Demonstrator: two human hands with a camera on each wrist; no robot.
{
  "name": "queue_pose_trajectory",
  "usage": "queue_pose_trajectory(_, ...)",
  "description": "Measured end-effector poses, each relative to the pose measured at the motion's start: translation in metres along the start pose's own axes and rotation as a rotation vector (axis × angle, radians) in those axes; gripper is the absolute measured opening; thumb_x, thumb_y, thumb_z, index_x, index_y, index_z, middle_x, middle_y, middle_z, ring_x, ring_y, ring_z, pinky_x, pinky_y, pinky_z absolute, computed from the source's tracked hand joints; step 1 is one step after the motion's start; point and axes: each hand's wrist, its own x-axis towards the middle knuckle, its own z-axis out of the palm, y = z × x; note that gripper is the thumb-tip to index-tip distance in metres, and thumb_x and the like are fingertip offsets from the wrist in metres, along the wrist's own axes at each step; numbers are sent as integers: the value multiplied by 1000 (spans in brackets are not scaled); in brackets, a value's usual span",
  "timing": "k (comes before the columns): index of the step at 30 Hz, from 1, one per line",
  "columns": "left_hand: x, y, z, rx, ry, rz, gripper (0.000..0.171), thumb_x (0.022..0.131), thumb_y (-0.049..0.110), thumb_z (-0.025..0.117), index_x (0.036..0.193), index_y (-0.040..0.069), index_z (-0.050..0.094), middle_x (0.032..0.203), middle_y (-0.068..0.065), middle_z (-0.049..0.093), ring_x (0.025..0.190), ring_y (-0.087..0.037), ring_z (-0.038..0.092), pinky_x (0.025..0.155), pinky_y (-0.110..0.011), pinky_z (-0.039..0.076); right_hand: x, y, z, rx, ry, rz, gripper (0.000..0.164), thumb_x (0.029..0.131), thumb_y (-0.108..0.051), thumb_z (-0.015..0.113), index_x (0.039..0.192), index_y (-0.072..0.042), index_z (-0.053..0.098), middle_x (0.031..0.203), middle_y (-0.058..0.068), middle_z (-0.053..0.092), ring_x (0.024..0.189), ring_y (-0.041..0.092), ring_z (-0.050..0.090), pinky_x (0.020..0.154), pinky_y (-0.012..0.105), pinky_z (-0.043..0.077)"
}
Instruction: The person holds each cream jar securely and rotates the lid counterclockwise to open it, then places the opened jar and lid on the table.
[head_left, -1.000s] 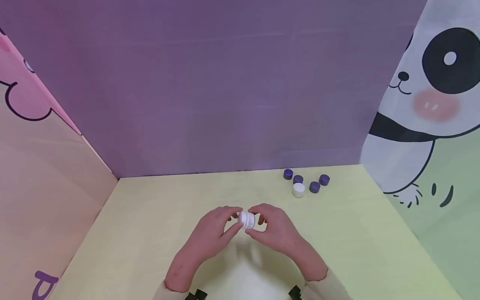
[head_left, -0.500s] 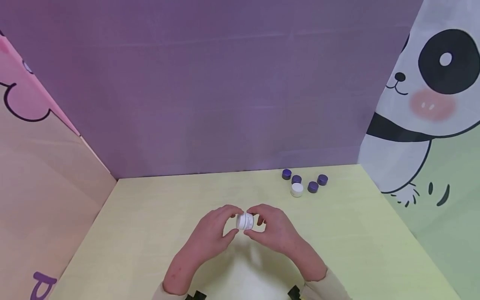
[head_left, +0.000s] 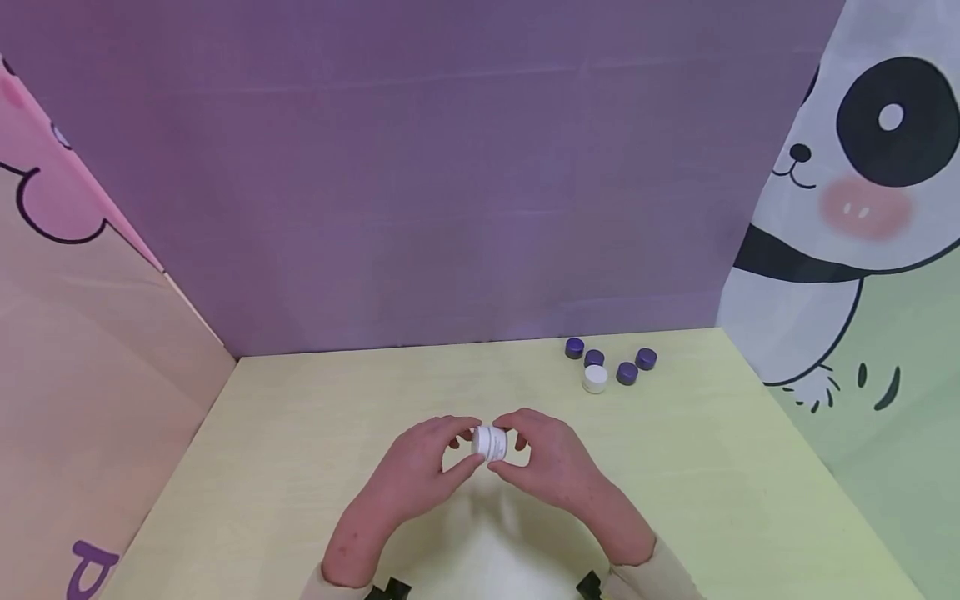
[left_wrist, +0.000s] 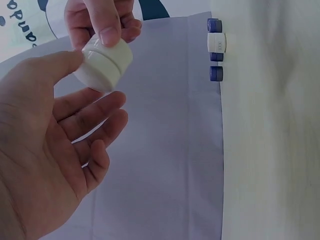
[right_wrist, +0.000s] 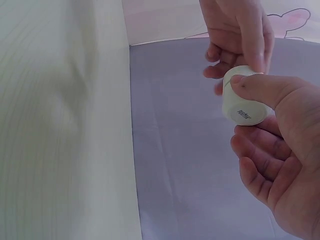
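A small white jar with a white lid is held on its side above the table, between both hands. My left hand pinches the lid end with thumb and fingers. From the other side, my right hand pinches the jar's body. In the left wrist view, a seam runs round the jar between lid and body. Dark print marks the flat base of the jar in the right wrist view; it faces the right hand's side. What is inside the jar is hidden.
Towards the back right of the pale yellow table stand another white jar and several dark purple round caps or small containers. A purple cloth wall rises behind the table; printed panels flank it.
My left thumb stood slightly off the jar half a second ago and now presses against it again. The right hand keeps its grip, and the jar stays in nearly the same place.
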Motion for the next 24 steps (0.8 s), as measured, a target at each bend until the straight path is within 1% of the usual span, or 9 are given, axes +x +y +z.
queue_pose_trajectory(2, 0, 0, 0, 18, -2, -14, 34, 91, 38, 68, 118, 18, 66, 99, 13, 63, 85, -6, 59, 73, -27, 49, 0, 0, 0, 1, 2, -1, 38, 74, -26, 86, 106, -17, 67, 96, -13, 63, 71, 3, 52, 61, 21, 46)
queue_pose_trajectory(5, 0, 0, -1, 37, 2, -19, 43, 92, 47, 64, 123, 16, 65, 103, 12, 64, 88, -8, 59, 75, -29, 50, 0, -1, 0, 3, 8, 0, 38, 73, -26, 86, 106, -17, 67, 95, -13, 63, 71, 3, 52, 61, 21, 46)
queue_pose_trajectory(8, 0, 0, -2, 47, 22, 0, 55, 87, 50, 69, 129, 16, 61, 111, 11, 62, 94, -8, 60, 79, -30, 50, 0, -1, 0, 10, 11, 0, 39, 73, -26, 87, 106, -17, 67, 95, -13, 63, 71, 3, 52, 61, 21, 46)
queue_pose_trajectory(11, 0, 0, -3, 49, 56, 48, 59, 78, 42, 81, 126, 17, 60, 114, 10, 61, 98, -9, 59, 82, -31, 50, 0, 0, 0, 15, 13, 0, 39, 73, -25, 87, 106, -17, 67, 95, -13, 64, 71, 3, 52, 61, 21, 46)
queue_pose_trajectory(14, 1, 0, -4, 46, 84, 110, 55, 71, 27, 87, 119, 17, 63, 112, 10, 63, 100, -8, 59, 83, -32, 49, -1, 1, 0, 20, 12, 3, 40, 72, -24, 87, 106, -16, 67, 95, -13, 64, 71, 3, 53, 61, 21, 47)
queue_pose_trajectory(16, 2, -1, -4, 48, 99, 148, 52, 70, 19, 88, 115, 17, 64, 110, 11, 64, 100, -8, 60, 82, -32, 49, -1, 1, 0, 23, 9, 8, 40, 72, -24, 87, 106, -16, 67, 95, -13, 63, 72, 4, 53, 62, 21, 47)
queue_pose_trajectory(19, 4, -1, -4, 52, 117, 182, 49, 69, 10, 86, 113, 18, 65, 107, 12, 65, 96, -6, 61, 77, -32, 49, -1, 1, 0, 24, 1, 17, 40, 72, -25, 87, 107, -17, 67, 96, -13, 63, 72, 4, 53, 62, 21, 47)
queue_pose_trajectory(24, 3, -1, -3, 71, 128, 190, 48, 70, 8, 85, 113, 17, 64, 103, 12, 66, 85, -5, 60, 74, -29, 48, -1, 1, 1, 16, -13, 22, 39, 73, -26, 86, 107, -17, 67, 96, -14, 63, 72, 3, 52, 62, 21, 46)
